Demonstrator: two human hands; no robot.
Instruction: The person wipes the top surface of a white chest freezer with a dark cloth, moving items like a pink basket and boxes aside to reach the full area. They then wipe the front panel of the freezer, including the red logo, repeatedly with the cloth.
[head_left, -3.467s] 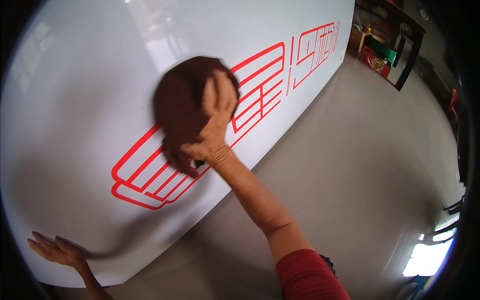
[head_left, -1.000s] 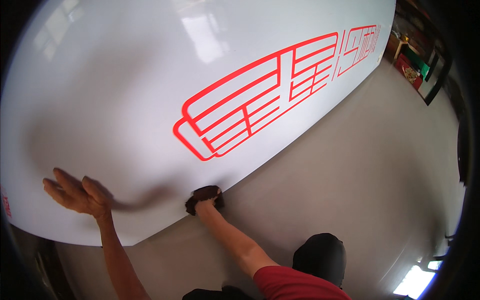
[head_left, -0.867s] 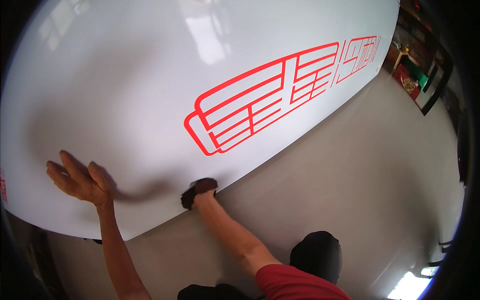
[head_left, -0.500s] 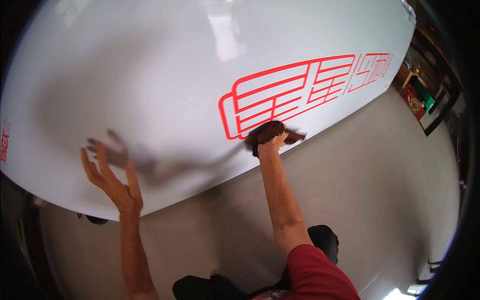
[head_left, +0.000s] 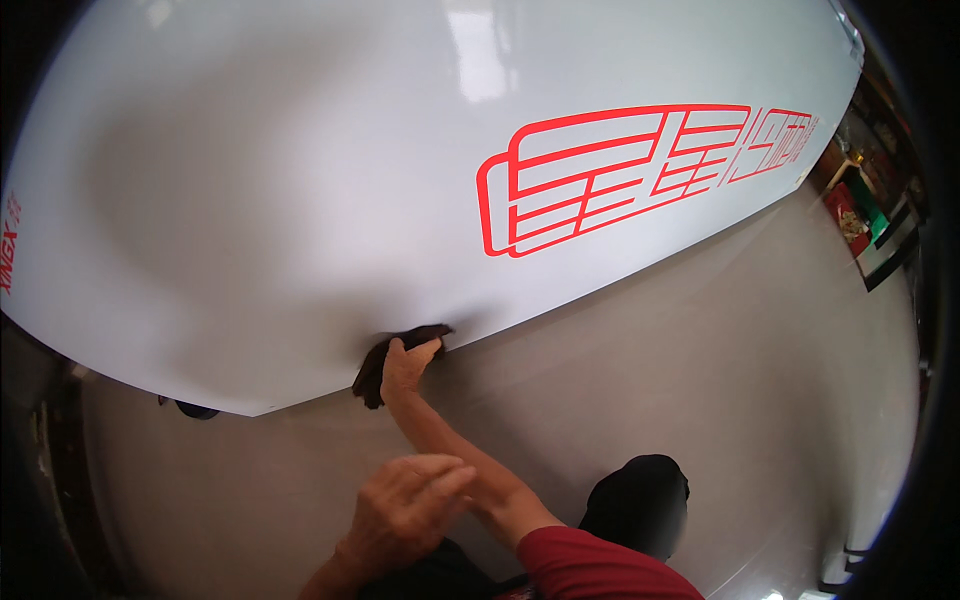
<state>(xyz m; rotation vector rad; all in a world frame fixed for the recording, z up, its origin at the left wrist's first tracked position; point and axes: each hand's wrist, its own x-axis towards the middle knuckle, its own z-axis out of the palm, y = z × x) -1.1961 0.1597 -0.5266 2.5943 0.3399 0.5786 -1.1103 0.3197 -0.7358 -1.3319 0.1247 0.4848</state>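
A large glossy white panel [head_left: 300, 180] with red line graphics [head_left: 620, 170] fills the upper view. My right hand [head_left: 405, 362] presses a dark brown cloth [head_left: 385, 358] against the panel's lower edge, fingers closed on the cloth. My left hand [head_left: 405, 510] hangs free in front of my body, off the panel, fingers loosely apart and holding nothing. My red sleeve [head_left: 600, 570] shows at the bottom.
Grey smooth floor [head_left: 700, 380] spreads below the panel. My dark shoe [head_left: 640, 500] is near the bottom. Shelving with coloured items [head_left: 860, 210] stands at the far right. A small dark object [head_left: 185, 407] peeks from under the panel's left edge.
My left hand has come off the panel and drawn back toward my body. My right hand has slid the cloth along the panel's lower edge, after wiping higher up over the red graphics.
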